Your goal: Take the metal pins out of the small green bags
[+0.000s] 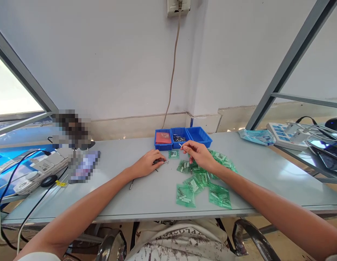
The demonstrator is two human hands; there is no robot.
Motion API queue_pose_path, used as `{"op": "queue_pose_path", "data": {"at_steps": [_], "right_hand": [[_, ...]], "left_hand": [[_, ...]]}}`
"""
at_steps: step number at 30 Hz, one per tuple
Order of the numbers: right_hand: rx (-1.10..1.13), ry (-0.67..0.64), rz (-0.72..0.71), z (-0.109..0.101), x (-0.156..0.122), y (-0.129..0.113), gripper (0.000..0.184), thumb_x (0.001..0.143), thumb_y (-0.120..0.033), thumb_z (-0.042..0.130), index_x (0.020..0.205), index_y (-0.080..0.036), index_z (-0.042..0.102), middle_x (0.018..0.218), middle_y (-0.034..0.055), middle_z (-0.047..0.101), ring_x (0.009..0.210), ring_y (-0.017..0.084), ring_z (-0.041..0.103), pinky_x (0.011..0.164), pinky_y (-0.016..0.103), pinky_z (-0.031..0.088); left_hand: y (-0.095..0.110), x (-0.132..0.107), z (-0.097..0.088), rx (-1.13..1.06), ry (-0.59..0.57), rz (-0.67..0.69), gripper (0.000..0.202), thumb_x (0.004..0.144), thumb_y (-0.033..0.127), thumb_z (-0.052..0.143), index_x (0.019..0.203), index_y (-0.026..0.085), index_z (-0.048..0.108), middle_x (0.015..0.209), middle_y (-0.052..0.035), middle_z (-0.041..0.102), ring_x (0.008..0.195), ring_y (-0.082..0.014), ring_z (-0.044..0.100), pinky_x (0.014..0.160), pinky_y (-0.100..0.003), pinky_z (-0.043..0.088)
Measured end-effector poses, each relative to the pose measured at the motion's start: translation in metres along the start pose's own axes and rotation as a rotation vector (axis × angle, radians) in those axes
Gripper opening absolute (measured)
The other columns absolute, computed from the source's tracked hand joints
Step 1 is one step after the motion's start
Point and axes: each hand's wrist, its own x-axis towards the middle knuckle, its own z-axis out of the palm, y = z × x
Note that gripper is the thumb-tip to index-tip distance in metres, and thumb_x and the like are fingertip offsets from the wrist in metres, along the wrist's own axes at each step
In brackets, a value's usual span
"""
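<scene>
Three blue bins [201,137] are set at the back of the worktop [266,170]. Green bags [219,195] are scattered before them, partly under the right hand [199,154]. A thin metal pin [180,145] is pinched in its grip, near the bins. Small metal parts [165,162] are clasped in the grip of the left hand [149,163], which rests on the worktop.

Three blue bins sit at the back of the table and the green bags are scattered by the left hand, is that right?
Not quite. The head view shows the green bags scattered by the right hand, which pinches a thin pin; the left hand rests on small metal pins. The three blue bins do sit at the back of the table.
</scene>
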Motion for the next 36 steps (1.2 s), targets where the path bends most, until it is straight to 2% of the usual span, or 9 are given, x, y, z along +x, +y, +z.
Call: {"op": "queue_pose_path", "data": {"at_steps": [4, 13, 24, 31, 36], "right_hand": [[-0.004, -0.012, 0.010, 0.001, 0.000, 0.002, 0.036, 0.097, -0.057, 0.059, 0.097, -0.023, 0.069, 0.086, 0.0018, 0.062, 0.058, 0.014, 0.055, 0.048, 0.029, 0.055], [-0.034, -0.010, 0.000, 0.001, -0.001, -0.003, 0.033, 0.097, -0.055, 0.059, 0.098, -0.023, 0.065, 0.088, -0.0002, 0.061, 0.050, 0.011, 0.054, 0.049, 0.030, 0.051], [-0.073, -0.011, -0.050, 0.002, -0.004, -0.004, 0.025, 0.098, -0.049, 0.060, 0.098, -0.024, 0.060, 0.090, -0.0009, 0.057, 0.059, 0.012, 0.053, 0.056, 0.029, 0.050], [-0.082, -0.016, -0.049, 0.002, -0.003, -0.005, 0.027, 0.098, -0.051, 0.060, 0.096, -0.024, 0.058, 0.091, -0.0007, 0.057, 0.062, 0.013, 0.053, 0.057, 0.030, 0.050], [-0.089, -0.016, -0.045, 0.002, -0.004, -0.006, 0.025, 0.098, -0.050, 0.059, 0.096, -0.025, 0.058, 0.091, -0.0005, 0.057, 0.064, 0.014, 0.053, 0.058, 0.030, 0.049]], "left_hand": [[-0.001, -0.001, 0.001, -0.002, 0.008, -0.025, 0.031, 0.107, 0.037, 0.049, 0.134, 0.025, 0.059, 0.108, -0.0069, 0.064, 0.104, -0.0236, 0.060, 0.097, -0.039, 0.050], [0.001, -0.001, 0.000, 0.007, 0.013, -0.004, 0.029, 0.107, 0.029, 0.046, 0.131, 0.025, 0.062, 0.109, -0.0073, 0.064, 0.105, -0.0237, 0.059, 0.099, -0.040, 0.050], [-0.001, 0.000, 0.001, 0.029, 0.035, 0.039, 0.031, 0.104, 0.016, 0.042, 0.123, 0.025, 0.065, 0.114, -0.0076, 0.068, 0.110, -0.0245, 0.058, 0.101, -0.041, 0.048], [-0.002, -0.002, -0.008, 0.093, 0.041, 0.017, 0.028, 0.099, 0.019, 0.052, 0.124, 0.024, 0.063, 0.118, -0.0084, 0.065, 0.112, -0.0259, 0.057, 0.103, -0.043, 0.047], [-0.003, -0.003, -0.015, 0.177, 0.019, -0.022, 0.020, 0.098, 0.023, 0.056, 0.116, 0.023, 0.064, 0.114, -0.0077, 0.065, 0.109, -0.0266, 0.058, 0.100, -0.043, 0.047]]}}
